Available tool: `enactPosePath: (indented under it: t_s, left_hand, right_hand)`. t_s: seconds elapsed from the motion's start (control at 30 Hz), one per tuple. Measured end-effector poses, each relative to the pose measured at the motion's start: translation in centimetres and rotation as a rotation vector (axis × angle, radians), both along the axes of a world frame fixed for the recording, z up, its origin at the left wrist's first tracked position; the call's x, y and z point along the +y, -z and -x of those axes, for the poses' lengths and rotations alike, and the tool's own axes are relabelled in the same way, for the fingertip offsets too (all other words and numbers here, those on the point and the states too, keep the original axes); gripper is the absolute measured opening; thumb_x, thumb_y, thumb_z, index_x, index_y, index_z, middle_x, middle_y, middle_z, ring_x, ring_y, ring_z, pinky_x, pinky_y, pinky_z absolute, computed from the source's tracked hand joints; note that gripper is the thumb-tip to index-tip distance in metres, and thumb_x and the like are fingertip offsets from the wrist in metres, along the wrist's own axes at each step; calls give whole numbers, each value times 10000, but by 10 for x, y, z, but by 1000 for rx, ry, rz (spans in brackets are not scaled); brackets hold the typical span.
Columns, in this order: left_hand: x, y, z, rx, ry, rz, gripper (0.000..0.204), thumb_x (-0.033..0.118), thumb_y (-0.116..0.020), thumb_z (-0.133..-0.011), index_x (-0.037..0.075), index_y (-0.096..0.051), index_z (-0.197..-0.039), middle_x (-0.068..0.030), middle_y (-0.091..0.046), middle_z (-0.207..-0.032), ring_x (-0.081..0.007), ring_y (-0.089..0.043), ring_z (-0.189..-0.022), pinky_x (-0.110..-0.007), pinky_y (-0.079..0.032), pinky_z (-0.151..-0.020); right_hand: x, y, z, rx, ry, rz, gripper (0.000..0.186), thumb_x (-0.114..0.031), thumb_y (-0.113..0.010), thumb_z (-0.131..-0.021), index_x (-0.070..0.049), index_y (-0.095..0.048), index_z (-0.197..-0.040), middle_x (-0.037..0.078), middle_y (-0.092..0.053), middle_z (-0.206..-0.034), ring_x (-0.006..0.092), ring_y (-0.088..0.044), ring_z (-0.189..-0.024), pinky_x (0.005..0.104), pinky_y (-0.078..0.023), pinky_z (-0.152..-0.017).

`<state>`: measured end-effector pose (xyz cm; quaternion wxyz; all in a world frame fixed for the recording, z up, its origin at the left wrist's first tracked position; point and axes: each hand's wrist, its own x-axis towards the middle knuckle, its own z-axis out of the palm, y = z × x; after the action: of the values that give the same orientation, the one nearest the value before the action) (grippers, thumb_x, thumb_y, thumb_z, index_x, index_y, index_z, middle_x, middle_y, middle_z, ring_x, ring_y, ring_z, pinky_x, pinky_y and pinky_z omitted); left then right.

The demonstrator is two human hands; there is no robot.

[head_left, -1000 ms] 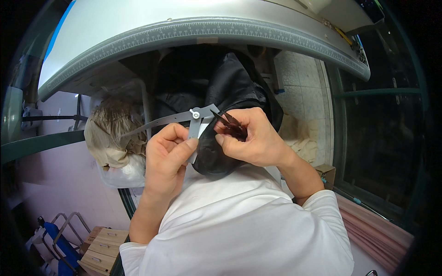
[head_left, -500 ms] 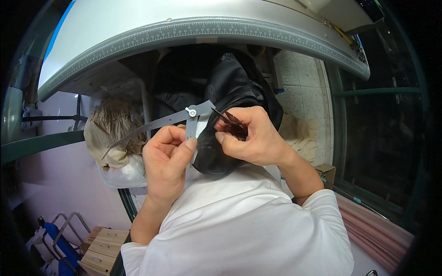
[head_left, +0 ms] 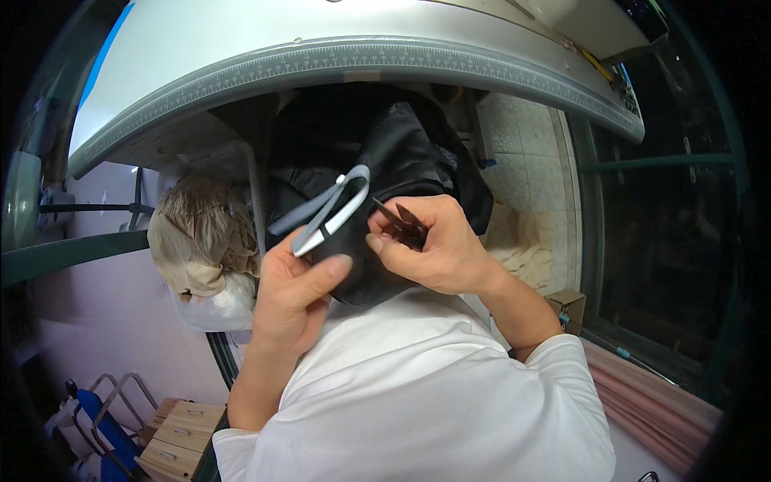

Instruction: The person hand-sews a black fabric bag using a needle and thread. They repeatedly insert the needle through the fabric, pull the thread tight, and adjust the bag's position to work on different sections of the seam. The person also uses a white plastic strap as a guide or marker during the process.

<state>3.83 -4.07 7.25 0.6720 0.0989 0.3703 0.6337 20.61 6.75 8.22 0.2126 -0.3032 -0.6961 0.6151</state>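
My left hand (head_left: pixel 293 297) is closed on a grey strap (head_left: pixel 328 229), which now loops upward with a small white fastener near the top of the bend and a pale underside showing. My right hand (head_left: pixel 430 249) grips a pair of dark reddish-brown snips (head_left: pixel 405 229), points toward the upper left, just right of the strap. A crumpled black fabric item (head_left: pixel 405 145) lies beneath both hands, over my lap, against my white shirt.
Above is a white table (head_left: pixel 385 20) with a printed grey ruler edge. A plastic bin (head_left: pixel 205 313) of beige cloth sits left. Beige cloth (head_left: pixel 522 241) lies right, beside glazed doors (head_left: pixel 650 233). At lower left are wooden drawers (head_left: pixel 181 442) and a blue trolley (head_left: pixel 108 426).
The strap has swung from nearly flat, stretched leftward, into an upright bent loop as my left hand turned. My right hand with the snips has dipped slightly.
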Motion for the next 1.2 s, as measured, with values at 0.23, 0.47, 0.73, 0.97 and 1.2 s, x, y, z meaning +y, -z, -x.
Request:
enactPosePath:
  t_s: [0.23, 0.47, 0.73, 0.97, 1.2]
  left_hand:
    - [4, -6, 25, 1208, -45, -339, 181, -142, -636, -709, -34, -617, -853, -70, -556, -803, -160, -524, -695, -263, -401, -624]
    - [-11, 2, 34, 1912, -321, -720, 377, -135, -620, -526, -37, -602, -890, -121, -514, -771, -270, -533, -613, -352, -424, -490]
    - [-14, 28, 38, 2028, -405, -894, 360, -97, -610, -590, 2, -443, -893, -128, -480, -779, -298, -539, -631, -385, -455, -466]
    - [-17, 31, 36, 2034, -340, -798, 433, -133, -611, -604, 52, -409, -939, -132, -499, -794, -337, -587, -693, -408, -472, -551]
    - [-13, 32, 34, 1842, -399, -738, 459, -155, -583, -522, 35, -457, -921, -139, -511, -815, -312, -545, -654, -378, -435, -506]
  right_hand:
    - [43, -23, -5, 59, 53, -702, 295, -105, -818, -737, -16, -699, -992, 94, -686, -910, 199, -638, -792, 284, -504, -635]
    - [31, 3, 12, 113, -193, -777, 323, 54, -696, -530, -42, -631, -831, 67, -585, -749, 261, -600, -714, 343, -495, -580]
    - [14, 26, 2, 302, 89, -1055, 301, 42, -666, -472, -64, -529, -718, 40, -499, -632, 195, -508, -521, 276, -371, -436]
    - [12, 27, -2, 268, 86, -1088, 288, 43, -653, -491, -70, -494, -703, 45, -470, -612, 195, -499, -511, 276, -371, -438]
    - [12, 37, 0, 323, 169, -951, 270, 20, -646, -456, -64, -490, -660, 49, -422, -590, 212, -449, -477, 293, -320, -420]
